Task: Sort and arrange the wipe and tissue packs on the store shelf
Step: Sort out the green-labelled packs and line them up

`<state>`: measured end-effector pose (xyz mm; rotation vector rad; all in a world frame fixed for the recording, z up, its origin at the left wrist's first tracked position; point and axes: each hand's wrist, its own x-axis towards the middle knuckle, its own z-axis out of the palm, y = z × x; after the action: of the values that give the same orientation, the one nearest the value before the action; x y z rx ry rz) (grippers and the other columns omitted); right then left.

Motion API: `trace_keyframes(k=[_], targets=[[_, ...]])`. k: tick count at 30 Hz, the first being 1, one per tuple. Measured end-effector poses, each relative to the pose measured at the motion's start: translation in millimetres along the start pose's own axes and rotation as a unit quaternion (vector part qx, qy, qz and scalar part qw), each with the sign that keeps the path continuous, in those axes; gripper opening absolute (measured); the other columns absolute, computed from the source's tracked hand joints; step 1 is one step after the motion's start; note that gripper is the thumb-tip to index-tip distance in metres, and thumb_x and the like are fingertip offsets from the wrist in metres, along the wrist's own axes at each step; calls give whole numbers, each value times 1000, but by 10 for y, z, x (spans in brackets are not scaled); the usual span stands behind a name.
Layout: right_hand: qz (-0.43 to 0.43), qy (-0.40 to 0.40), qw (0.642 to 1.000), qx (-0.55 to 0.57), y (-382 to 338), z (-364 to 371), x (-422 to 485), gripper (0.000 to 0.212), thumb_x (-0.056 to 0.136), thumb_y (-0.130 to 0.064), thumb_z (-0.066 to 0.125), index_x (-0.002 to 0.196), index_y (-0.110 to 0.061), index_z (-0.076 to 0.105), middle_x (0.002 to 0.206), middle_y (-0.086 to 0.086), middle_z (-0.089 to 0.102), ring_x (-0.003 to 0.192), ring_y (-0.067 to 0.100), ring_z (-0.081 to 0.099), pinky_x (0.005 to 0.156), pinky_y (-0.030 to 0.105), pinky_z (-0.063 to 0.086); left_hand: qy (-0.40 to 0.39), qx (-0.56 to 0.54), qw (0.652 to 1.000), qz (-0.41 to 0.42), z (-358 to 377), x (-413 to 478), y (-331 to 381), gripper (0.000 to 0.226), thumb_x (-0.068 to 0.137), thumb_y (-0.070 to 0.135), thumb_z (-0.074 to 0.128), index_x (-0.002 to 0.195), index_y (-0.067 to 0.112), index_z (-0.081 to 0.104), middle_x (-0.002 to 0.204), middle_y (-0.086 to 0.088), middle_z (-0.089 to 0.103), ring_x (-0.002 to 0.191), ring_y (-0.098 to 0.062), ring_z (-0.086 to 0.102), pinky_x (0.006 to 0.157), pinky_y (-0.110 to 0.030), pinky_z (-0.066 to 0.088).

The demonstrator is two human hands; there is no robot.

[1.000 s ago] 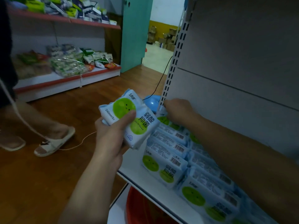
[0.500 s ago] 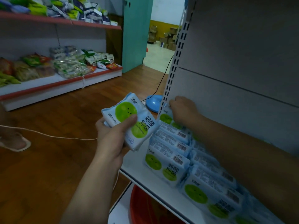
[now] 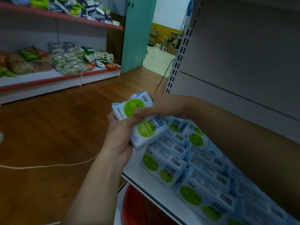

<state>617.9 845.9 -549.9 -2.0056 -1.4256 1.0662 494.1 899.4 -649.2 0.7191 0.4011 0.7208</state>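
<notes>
A white and pale-blue pack with green circles (image 3: 142, 125) is held in front of the shelf's left end. My left hand (image 3: 120, 135) grips it from below and the left. My right hand (image 3: 164, 108) grips its upper end, thumb pressed on the green circle. Several matching packs (image 3: 186, 163) lie in rows on the white shelf (image 3: 146, 177), running away to the lower right under my right forearm.
The grey back panel (image 3: 243, 62) and a slotted upright (image 3: 180, 56) rise behind the shelf. A red tub (image 3: 138, 207) sits under the shelf. Across the wooden floor (image 3: 56, 127) stand shelves of snack bags (image 3: 69, 62). A cord (image 3: 48, 165) runs over the floor.
My right hand left the packs at the shelf's back and came onto the pack in my left hand. The view shifted a little; the person's foot at the left is gone.
</notes>
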Motion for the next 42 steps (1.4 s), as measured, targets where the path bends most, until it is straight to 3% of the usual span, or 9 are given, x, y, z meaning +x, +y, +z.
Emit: trace_keyframes(k=[4,7,10,14,17,21,25,33,42], targets=[[-42,-9,999,-2,-97,-20,-24,47,84,-16,72,123,-20,47,114,4,68,96,17,70,79,30,58,-21,-73,997,-27,-23,8,52,94,64,40,87,142,18,40,129,-16,61,113,-39,62,94,-61,48],[-42,19,999,1,-71,29,28,70,76,-17,81,133,-21,41,116,5,67,98,22,69,84,39,58,-45,-81,995,-28,-82,18,139,77,79,46,69,143,15,42,133,-17,59,119,-39,58,97,-59,47],[-63,158,985,-33,-58,-49,76,79,71,-17,83,137,-20,38,116,5,64,96,23,68,83,40,58,-57,-23,998,19,-51,-19,192,65,91,48,54,146,19,37,134,-8,59,113,-26,64,87,-47,54],[-29,322,936,-138,136,-410,144,87,70,-21,79,143,-25,31,120,6,54,100,25,59,81,40,56,40,91,993,68,-29,-56,136,77,91,42,59,151,43,11,145,10,42,95,-1,54,81,-31,41],[38,264,930,-253,434,-431,186,94,71,-18,79,148,-25,25,129,13,50,102,28,54,79,35,51,42,132,988,70,-35,-67,100,80,89,40,64,148,48,11,142,10,39,101,-4,53,83,-31,44],[78,228,935,-259,698,-363,266,97,71,-19,80,149,-25,23,137,13,47,105,27,53,78,32,47,33,175,982,66,1,-82,67,82,88,36,66,147,50,11,149,3,37,104,-7,53,97,-39,39],[108,166,928,-316,851,-274,401,88,76,-22,78,148,-21,28,139,11,45,116,30,51,94,41,48,34,185,981,55,34,-72,40,83,87,35,67,146,51,11,147,0,39,123,-18,47,104,-46,40],[175,135,844,-489,971,-146,356,69,92,-44,55,151,-37,19,138,16,29,123,35,35,96,42,37,65,189,979,48,-17,-60,27,80,89,31,67,146,49,14,138,2,44,116,-17,51,94,-40,45],[251,34,816,-520,903,-127,242,89,92,-17,56,151,-38,-7,153,19,10,137,40,20,104,50,35,41,269,962,3,-105,-72,-42,69,86,36,70,143,37,31,132,2,51,114,-20,53,100,-47,46]])
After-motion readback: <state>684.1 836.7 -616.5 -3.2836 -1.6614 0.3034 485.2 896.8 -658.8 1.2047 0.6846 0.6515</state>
